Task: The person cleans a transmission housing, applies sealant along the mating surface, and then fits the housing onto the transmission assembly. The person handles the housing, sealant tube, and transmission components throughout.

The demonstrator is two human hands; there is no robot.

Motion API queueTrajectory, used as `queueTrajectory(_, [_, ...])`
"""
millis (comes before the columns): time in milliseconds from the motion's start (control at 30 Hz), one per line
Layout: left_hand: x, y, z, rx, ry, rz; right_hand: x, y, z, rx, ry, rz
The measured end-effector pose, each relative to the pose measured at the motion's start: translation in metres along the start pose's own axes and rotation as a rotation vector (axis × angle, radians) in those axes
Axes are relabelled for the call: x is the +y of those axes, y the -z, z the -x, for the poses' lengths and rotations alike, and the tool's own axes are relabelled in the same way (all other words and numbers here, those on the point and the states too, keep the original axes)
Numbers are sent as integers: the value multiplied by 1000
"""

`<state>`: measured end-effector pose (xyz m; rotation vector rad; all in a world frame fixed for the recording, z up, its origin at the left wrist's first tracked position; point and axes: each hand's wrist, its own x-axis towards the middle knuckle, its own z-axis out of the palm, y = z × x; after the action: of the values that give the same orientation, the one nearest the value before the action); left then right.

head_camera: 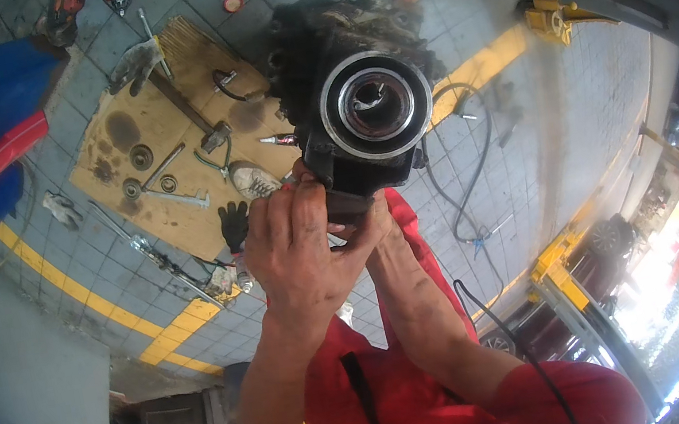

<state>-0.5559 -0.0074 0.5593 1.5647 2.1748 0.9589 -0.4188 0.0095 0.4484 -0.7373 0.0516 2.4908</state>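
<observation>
A dark, greasy metal gearbox or axle housing fills the upper middle of the head view. Its near end faces me, with a bright bearing ring around a hollow bore. At the housing's lower left edge my left hand grips a dark block-like part, knuckles towards me and thumb reaching right. Close beside it, my right hand holds the underside of the same part; most of its fingers are hidden. Dark grease marks both hands. The housing's far support is hidden.
Left on the floor lies stained cardboard bearing a hammer, pliers, bearing rings and a grey glove. A cordless power tool lies beyond. Right are a looped hose and a yellow-and-grey lift post.
</observation>
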Motion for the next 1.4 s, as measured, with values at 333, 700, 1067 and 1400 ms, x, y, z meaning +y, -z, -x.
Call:
queueTrajectory(333, [6, -6, 0, -12, 8, 5, 13, 9, 9, 49, -2, -53])
queueTrajectory(700, [28, 25, 5, -97, 10, -46, -5, -22, 22, -12, -3, -72])
queueTrajectory(1067, [38, 36, 13, -107, 40, -77, -13, -40, 29, -54, 57, 17])
queueTrajectory(1400, [42, 44, 11, -108, 44, -56, -18, -49, 31, -47, 29, 81])
